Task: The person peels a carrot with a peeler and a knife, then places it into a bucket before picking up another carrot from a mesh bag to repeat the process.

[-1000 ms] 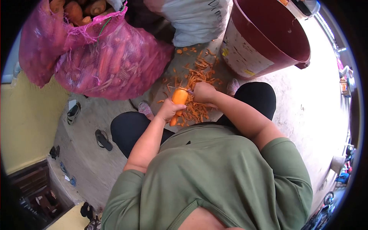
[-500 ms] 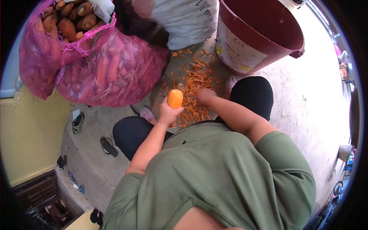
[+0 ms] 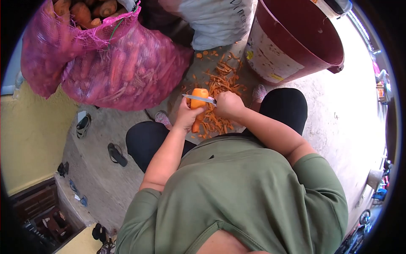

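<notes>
My left hand (image 3: 187,116) is closed around a thick orange carrot (image 3: 199,93), its upper end pointing away from me and peeled bright. In my closed right hand (image 3: 229,105) is a knife (image 3: 198,98), its blade lying across the carrot near the upper end. The lower end of the carrot shows below my left fingers, darker and apparently unpeeled. Under both hands, a heap of carrot peelings (image 3: 224,80) covers the ground between my feet.
Pink mesh sacks (image 3: 122,67) full of carrots stand at the upper left. A white sack (image 3: 220,21) is at the top, beside a large dark red tub (image 3: 275,51). Loose sandals (image 3: 116,154) lie on the concrete floor to the left.
My right hand has risen from the peelings, and the knife now lies across the carrot. The carrot has tilted so its lower end shows. The whole view has shifted slightly.
</notes>
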Motion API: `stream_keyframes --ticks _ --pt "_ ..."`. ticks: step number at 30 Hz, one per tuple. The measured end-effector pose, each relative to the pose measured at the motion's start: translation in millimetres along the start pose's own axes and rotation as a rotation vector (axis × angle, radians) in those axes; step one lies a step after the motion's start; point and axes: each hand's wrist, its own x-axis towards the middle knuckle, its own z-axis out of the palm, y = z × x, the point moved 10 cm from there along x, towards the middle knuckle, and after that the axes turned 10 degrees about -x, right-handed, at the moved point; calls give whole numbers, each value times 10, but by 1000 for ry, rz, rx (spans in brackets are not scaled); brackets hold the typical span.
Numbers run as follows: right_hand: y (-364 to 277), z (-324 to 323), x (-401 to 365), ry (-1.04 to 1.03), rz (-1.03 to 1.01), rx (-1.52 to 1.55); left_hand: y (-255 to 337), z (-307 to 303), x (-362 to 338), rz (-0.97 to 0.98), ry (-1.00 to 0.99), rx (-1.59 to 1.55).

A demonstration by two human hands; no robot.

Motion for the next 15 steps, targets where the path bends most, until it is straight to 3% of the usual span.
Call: stream_keyframes --ticks 5,15 --pt "61 -8 29 -27 54 46 -83 38 13 -97 -34 43" --pt "220 332 175 -181 49 -22 162 258 -104 46 -60 197"
